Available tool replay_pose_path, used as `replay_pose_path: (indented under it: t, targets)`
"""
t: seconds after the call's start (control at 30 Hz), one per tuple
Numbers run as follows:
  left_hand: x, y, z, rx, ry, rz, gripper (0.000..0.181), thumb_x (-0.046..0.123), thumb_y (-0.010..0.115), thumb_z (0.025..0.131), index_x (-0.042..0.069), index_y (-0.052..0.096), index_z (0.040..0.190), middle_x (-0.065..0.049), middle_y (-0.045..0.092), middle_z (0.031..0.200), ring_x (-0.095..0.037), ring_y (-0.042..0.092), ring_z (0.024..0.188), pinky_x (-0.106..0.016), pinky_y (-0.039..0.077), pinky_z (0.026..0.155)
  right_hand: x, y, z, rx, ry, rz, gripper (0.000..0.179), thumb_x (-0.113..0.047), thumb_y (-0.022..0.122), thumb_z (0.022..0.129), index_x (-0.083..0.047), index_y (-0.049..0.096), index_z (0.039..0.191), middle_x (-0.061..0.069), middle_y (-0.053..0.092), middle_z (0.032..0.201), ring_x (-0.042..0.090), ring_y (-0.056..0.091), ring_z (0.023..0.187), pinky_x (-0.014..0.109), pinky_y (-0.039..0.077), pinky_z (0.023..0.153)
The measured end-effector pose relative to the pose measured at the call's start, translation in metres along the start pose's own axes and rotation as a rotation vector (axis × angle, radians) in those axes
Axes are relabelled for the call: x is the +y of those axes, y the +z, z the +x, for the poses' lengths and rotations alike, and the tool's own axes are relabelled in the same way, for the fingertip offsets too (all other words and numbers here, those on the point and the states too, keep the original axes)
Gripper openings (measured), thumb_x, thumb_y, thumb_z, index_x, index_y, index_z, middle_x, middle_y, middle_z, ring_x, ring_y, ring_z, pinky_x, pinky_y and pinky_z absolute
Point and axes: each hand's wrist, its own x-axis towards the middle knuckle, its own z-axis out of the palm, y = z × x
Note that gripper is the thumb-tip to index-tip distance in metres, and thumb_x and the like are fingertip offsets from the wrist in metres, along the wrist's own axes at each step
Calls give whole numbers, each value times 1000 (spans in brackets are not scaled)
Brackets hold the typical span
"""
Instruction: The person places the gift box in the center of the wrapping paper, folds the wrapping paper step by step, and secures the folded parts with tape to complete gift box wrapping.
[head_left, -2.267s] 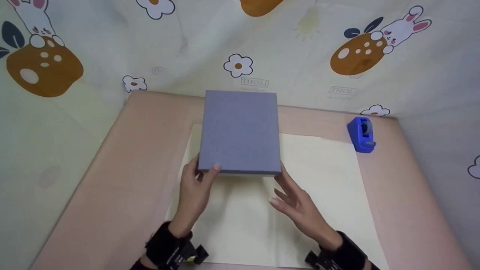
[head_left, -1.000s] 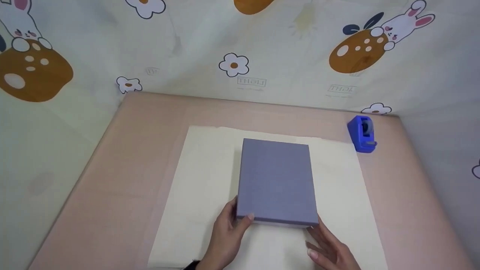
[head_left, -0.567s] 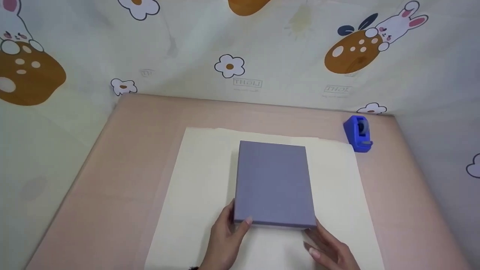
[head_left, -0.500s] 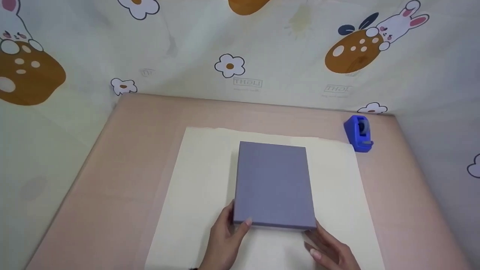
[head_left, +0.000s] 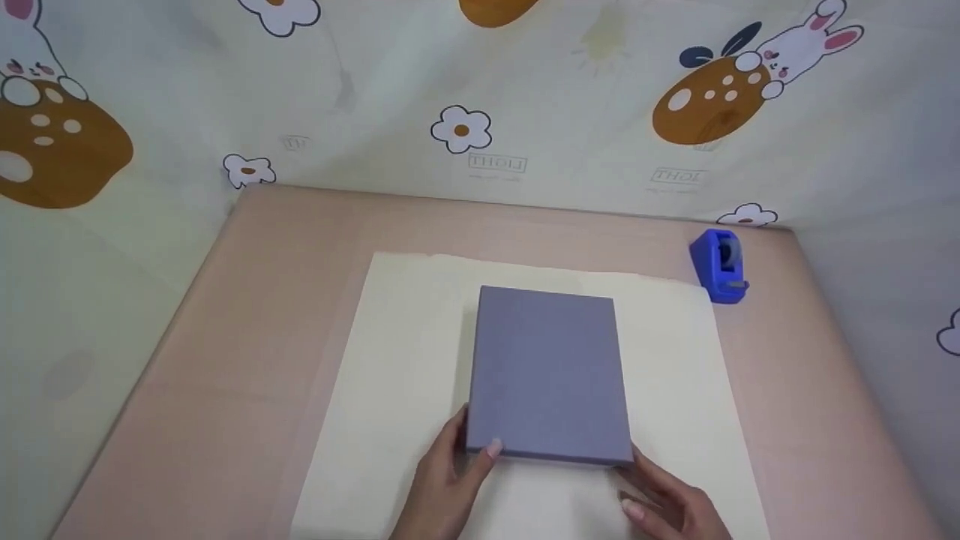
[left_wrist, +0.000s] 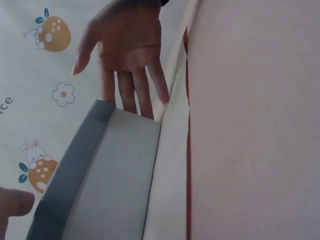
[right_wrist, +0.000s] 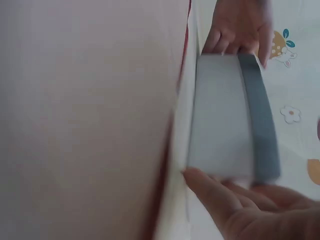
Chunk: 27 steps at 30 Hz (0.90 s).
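A box with a blue-grey lid [head_left: 547, 375] and a paler lower part [left_wrist: 117, 170] sits low over a large cream sheet of paper [head_left: 397, 360]. My left hand [head_left: 442, 480] grips its near left corner, thumb on the lid's front edge and fingers along the left side. At the near right corner, my right hand [head_left: 675, 499] touches the box's side with extended fingers, its thumb off the box. The left wrist view shows the right palm [left_wrist: 130, 37] facing the box with fingers straight. Seen in the right wrist view, the left hand [right_wrist: 240, 25] is at the box's far end.
A blue tape dispenser [head_left: 720, 266] stands at the back right, by the paper's corner. The pinkish table top [head_left: 247, 322] extends around the sheet. A curtain printed with rabbits and flowers [head_left: 375, 75] hangs behind the table and along both sides.
Since the earliest frame both hands have brought the box down and toward me, a little to the right, onto the paper area. Over the last half second it has shifted only slightly nearer.
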Motion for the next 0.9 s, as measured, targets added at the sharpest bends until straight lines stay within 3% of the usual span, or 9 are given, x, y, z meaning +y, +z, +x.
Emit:
replay_pose_path:
  t: [0.07,0.17,0.27,0.37,0.5,0.6,0.73,0.83,0.9]
  targets:
    - [2,-14,-4,39,24,84,86,59,57,95,9,29,159,-20,32,164,-43,27,153,-64,23,123,-2,-10,-2,38,-12,-60,69,-27,59,102,2,29,156,26,34,160,32,52,140,30,56,101]
    - [5,-48,-4,162,86,293,72,52,56,99,13,37,156,-16,37,162,-40,32,151,-61,27,122,-9,-36,-3,212,14,-212,56,-33,57,103,-2,47,149,22,54,149,17,68,120,26,60,91]
    - [7,-93,6,268,129,538,65,47,57,100,7,44,150,-21,46,154,-40,42,143,-60,36,116,-13,-72,-1,358,106,-410,64,-49,55,102,-4,51,146,23,59,144,25,68,116,29,61,81]
    - [9,-138,22,222,61,669,74,51,50,102,-4,39,150,-32,46,147,-48,47,134,-63,43,106,-14,-111,8,369,252,-550,88,-68,50,96,0,40,151,30,49,148,41,61,123,34,62,80]
    - [8,-182,41,56,-54,633,84,54,41,104,-15,31,149,-40,44,143,-54,48,132,-63,48,101,-10,-145,26,263,332,-524,101,-70,45,97,11,23,153,40,38,147,46,57,123,41,63,84]
    - [9,-197,51,-13,-122,510,70,50,43,104,-15,48,132,-32,61,115,-42,62,105,-47,56,86,-11,-157,40,202,360,-460,102,-69,43,98,15,21,152,40,43,142,39,61,118,41,62,86]
    - [11,-196,61,-41,-153,377,49,45,49,104,-3,58,100,-4,56,78,-17,53,72,-27,48,64,-18,-161,55,194,390,-403,103,-74,45,94,14,32,147,26,61,124,26,63,105,36,60,82]
    - [12,-189,66,-31,-125,442,50,43,50,103,-6,62,98,-5,59,77,-17,54,72,-27,46,62,-20,-159,60,203,378,-395,93,-72,50,93,11,47,136,10,65,105,18,61,93,32,59,75]
    - [13,-183,67,-14,-108,512,52,41,50,103,-9,64,102,-10,64,82,-21,57,77,-29,47,64,-22,-157,62,229,365,-405,89,-70,53,93,9,49,134,7,63,100,18,60,88,30,58,73]
